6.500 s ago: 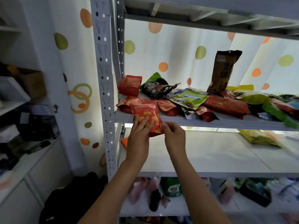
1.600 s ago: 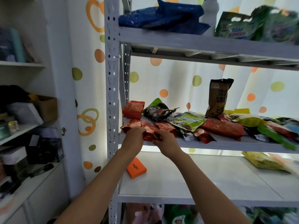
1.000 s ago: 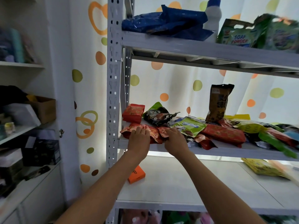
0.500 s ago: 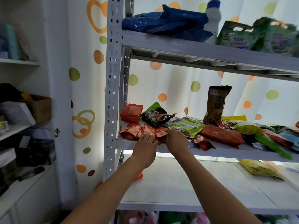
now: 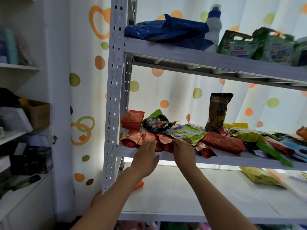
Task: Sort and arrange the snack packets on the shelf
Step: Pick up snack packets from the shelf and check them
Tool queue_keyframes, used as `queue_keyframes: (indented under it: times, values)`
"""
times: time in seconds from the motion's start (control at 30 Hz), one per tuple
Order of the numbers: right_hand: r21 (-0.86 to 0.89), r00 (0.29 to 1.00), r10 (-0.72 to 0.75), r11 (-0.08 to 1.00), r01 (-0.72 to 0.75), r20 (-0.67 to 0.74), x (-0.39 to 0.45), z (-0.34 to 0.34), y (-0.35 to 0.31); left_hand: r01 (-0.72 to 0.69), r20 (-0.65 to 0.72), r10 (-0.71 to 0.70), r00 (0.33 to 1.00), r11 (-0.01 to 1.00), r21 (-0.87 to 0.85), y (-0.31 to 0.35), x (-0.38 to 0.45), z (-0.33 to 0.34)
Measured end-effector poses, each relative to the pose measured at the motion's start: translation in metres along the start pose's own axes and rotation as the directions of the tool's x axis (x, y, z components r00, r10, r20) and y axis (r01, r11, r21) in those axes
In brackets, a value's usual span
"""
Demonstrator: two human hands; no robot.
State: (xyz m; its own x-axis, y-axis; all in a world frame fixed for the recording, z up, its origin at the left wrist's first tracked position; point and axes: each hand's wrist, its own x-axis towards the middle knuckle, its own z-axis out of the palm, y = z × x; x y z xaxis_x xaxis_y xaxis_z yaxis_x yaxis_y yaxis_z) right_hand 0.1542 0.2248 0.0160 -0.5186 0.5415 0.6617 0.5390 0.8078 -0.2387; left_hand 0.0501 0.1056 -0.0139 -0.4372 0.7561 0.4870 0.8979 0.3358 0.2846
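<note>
Our left hand, fingers flat, and right hand, grip unclear, touch crinkly red foil packets on the metal shelf.

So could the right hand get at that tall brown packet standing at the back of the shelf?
Probably yes. The right hand is at the shelf's front edge, and only flat packets lie between it and the brown packet, so it could reach over them.

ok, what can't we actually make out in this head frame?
- Right hand fingertips: in the head view, hidden among the red packets; grip unclear.
- Orange box: mostly behind the left hand and forearm.
- Soap powder bags: motion-blurred, cut by the right edge.
- Bottom shelf goods: cropped, dark.
</note>
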Motion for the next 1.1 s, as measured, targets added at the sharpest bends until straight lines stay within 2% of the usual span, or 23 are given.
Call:
queue_keyframes:
  times: [0.13,0.2,0.3,0.37,0.47,0.53,0.6,0.67,0.7,0.77,0.87,0.97,1.1]
  values:
    - [0.225,0.987,0.089,0.973,-0.058,-0.132,-0.011,-0.004,0.007,-0.012,0.037,0.012,0.999,1.000,0.007,0.003,-0.001,-0.002]
    - [0.366,0.965,0.195,0.922,-0.121,-0.173,-0.017,-0.010,0.009,-0.011,0.023,0.012,1.000,1.000,-0.021,0.004,0.000,0.000]
    - [0.582,0.904,0.402,0.773,-0.253,-0.141,-0.023,-0.012,0.013,0.038,-0.067,-0.048,0.997,0.989,-0.141,0.012,-0.001,0.006]
    - [0.736,0.853,0.518,0.601,-0.311,-0.063,-0.029,-0.011,0.016,0.081,-0.107,-0.119,0.987,0.949,-0.303,0.025,-0.004,0.010]
    - [0.914,0.754,0.650,0.246,-0.322,0.091,-0.047,-0.016,0.017,0.140,-0.064,-0.215,0.975,0.809,-0.571,0.048,-0.010,0.017]
    - [0.951,0.689,0.702,0.053,-0.304,0.181,-0.062,-0.025,0.018,0.173,-0.077,-0.310,0.948,0.702,-0.691,0.061,-0.017,0.024]
    - [0.952,0.643,0.724,-0.065,-0.299,0.251,-0.076,-0.033,0.021,0.228,-0.051,-0.424,0.904,0.580,-0.782,0.074,-0.027,0.027]
    - [0.942,0.615,0.723,-0.159,-0.295,0.314,-0.089,-0.040,0.025,0.321,0.099,-0.483,0.870,0.403,-0.857,0.084,-0.036,0.025]
    - [0.935,0.610,0.715,-0.194,-0.298,0.343,-0.096,-0.042,0.027,0.369,0.200,-0.466,0.862,0.304,-0.878,0.089,-0.040,0.026]
    - [0.921,0.625,0.680,-0.231,-0.313,0.383,-0.110,-0.044,0.030,0.415,0.340,-0.371,0.864,0.143,-0.898,0.100,-0.050,0.029]
    - [0.908,0.657,0.630,-0.230,-0.351,0.414,-0.132,-0.043,0.034,0.374,0.366,-0.277,0.888,-0.027,-0.927,0.115,-0.071,0.040]
    - [0.900,0.686,0.591,-0.187,-0.394,0.423,-0.157,-0.042,0.043,0.343,0.350,-0.287,0.892,-0.075,-0.936,0.125,-0.091,0.053]
    - [0.866,0.716,0.518,-0.108,-0.488,0.468,-0.192,-0.041,0.061,0.362,0.369,-0.349,0.862,-0.085,-0.928,0.137,-0.115,0.070]
